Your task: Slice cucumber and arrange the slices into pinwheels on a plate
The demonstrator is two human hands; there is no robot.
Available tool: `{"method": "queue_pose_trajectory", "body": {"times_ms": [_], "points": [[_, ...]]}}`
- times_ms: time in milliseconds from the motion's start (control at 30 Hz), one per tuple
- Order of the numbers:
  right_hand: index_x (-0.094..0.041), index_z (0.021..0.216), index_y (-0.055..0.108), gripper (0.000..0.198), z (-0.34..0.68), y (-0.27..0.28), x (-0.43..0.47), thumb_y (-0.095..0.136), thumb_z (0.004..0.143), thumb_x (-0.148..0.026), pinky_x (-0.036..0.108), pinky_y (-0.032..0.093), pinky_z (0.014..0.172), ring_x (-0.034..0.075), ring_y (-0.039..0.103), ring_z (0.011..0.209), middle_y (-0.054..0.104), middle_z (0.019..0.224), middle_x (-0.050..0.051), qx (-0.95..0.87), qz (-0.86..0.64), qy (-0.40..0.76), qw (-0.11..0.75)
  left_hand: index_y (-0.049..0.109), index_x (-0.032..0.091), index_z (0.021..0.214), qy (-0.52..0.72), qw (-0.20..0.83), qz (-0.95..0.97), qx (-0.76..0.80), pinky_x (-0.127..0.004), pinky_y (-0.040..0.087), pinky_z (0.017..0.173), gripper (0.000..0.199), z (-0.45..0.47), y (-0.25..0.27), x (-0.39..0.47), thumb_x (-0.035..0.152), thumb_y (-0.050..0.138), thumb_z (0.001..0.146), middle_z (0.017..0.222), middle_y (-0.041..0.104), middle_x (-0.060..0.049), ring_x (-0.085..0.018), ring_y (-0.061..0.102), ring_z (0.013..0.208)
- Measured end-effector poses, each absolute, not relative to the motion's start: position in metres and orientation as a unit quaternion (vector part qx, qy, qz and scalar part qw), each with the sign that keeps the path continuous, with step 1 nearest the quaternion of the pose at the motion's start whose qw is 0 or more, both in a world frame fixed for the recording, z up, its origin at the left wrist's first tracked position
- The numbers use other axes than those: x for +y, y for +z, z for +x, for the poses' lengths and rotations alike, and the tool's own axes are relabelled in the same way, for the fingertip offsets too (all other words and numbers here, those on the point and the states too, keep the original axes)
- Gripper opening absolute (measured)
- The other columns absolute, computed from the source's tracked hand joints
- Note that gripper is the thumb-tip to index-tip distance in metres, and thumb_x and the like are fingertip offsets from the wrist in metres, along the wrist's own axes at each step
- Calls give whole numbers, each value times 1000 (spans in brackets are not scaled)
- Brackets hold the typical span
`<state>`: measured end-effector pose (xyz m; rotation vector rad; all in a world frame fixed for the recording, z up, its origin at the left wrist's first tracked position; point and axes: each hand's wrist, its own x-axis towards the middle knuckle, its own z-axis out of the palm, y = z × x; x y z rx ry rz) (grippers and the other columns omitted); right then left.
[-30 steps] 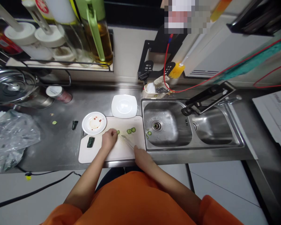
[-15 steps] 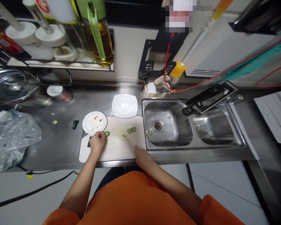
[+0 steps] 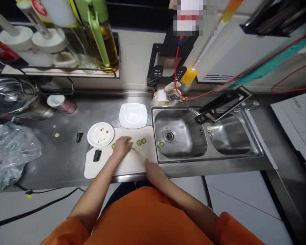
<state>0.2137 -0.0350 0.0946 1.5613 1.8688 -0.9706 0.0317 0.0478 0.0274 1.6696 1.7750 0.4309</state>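
Note:
My right hand (image 3: pixel 155 172) is closed around the handle of a knife (image 3: pixel 139 154), whose blade points up and left over the white cutting board (image 3: pixel 127 166). Close to the blade's tip, my left hand (image 3: pixel 122 145) reaches across the board with fingers stretched to the right, seemingly holding nothing. Several cucumber slices (image 3: pixel 141 141) lie just right of its fingertips. Another cucumber slice (image 3: pixel 113 146) is partly hidden behind that hand. At the board's left side rests a dark green cucumber piece (image 3: pixel 97 155).
A round plate (image 3: pixel 100 134) with red bits overlaps the board's upper left corner. Behind the board stands a square white plate (image 3: pixel 133 115). The sink (image 3: pixel 180 134) is at the right, with cucumber slices on its edge. A plastic bag (image 3: pixel 12 153) lies at the left.
My left hand has moved right, from the slice beside the round plate towards the group of slices, uncovering the dark cucumber piece. My right hand still holds the knife in nearly the same place.

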Motion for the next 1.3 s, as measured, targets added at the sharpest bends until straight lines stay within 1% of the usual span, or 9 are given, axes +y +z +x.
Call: {"method": "queue_pose_trajectory", "body": {"times_ms": [200, 467, 533, 700, 800, 900, 1033, 1133, 1300], "points": [[-10, 123, 42, 39, 215, 93, -38, 36, 85, -2, 31, 50, 77, 24, 63, 100, 64, 101, 19, 689, 580, -354, 250, 69, 19, 89, 45, 344, 690, 635, -27, 44, 74, 23, 63, 17, 73, 19, 62, 67, 87, 66, -6, -19, 59, 82], [-10, 119, 45, 37, 215, 94, -36, 33, 85, -1, 35, 50, 76, 27, 63, 98, 65, 100, 19, 683, 579, -371, 245, 66, 19, 73, 3, 389, 664, 638, -24, 43, 70, 11, 71, 24, 78, 14, 60, 66, 79, 67, -3, -15, 58, 75], [-9, 121, 45, 39, 216, 95, -36, 32, 85, -1, 36, 51, 76, 27, 63, 98, 64, 101, 20, 685, 579, -368, 245, 66, 19, 74, 0, 393, 663, 637, -24, 42, 69, 12, 73, 26, 77, 13, 59, 67, 78, 67, -2, -15, 58, 74], [-10, 123, 43, 40, 216, 94, -36, 32, 86, -2, 35, 50, 77, 27, 63, 99, 64, 101, 19, 684, 582, -364, 246, 65, 20, 85, 4, 373, 659, 653, -24, 42, 67, 20, 76, 27, 76, 12, 60, 67, 80, 67, -3, -15, 58, 74], [-10, 124, 43, 40, 216, 92, -37, 32, 86, -1, 34, 50, 77, 26, 63, 99, 65, 101, 19, 685, 584, -362, 241, 65, 20, 82, 4, 380, 648, 659, -23, 42, 67, 17, 77, 26, 77, 13, 62, 67, 80, 67, -3, -15, 58, 75], [-10, 122, 44, 40, 217, 91, -36, 31, 85, -1, 34, 49, 75, 27, 63, 99, 65, 98, 18, 688, 581, -363, 239, 65, 19, 75, 5, 384, 642, 664, -23, 42, 66, 11, 77, 26, 76, 14, 62, 66, 76, 67, -2, -15, 58, 74], [-10, 120, 44, 38, 217, 92, -36, 34, 84, -1, 31, 49, 75, 26, 63, 98, 64, 98, 18, 690, 578, -361, 243, 65, 20, 71, 21, 396, 628, 669, -22, 41, 63, 7, 73, 27, 76, 17, 60, 67, 71, 66, -1, -14, 57, 70], [-10, 120, 44, 39, 219, 93, -35, 36, 82, -1, 31, 48, 74, 26, 63, 98, 65, 97, 18, 691, 579, -362, 238, 66, 20, 72, 32, 410, 615, 673, -22, 42, 64, 8, 70, 28, 78, 17, 59, 68, 72, 67, 0, -14, 58, 70], [-13, 116, 47, 35, 232, 98, -32, 40, 82, -5, 30, 46, 73, 26, 63, 96, 65, 95, 16, 677, 594, -367, 232, 69, 21, 77, 65, 438, 604, 662, -23, 43, 70, 15, 67, 26, 81, 15, 57, 70, 77, 69, 0, -14, 60, 76]]}}
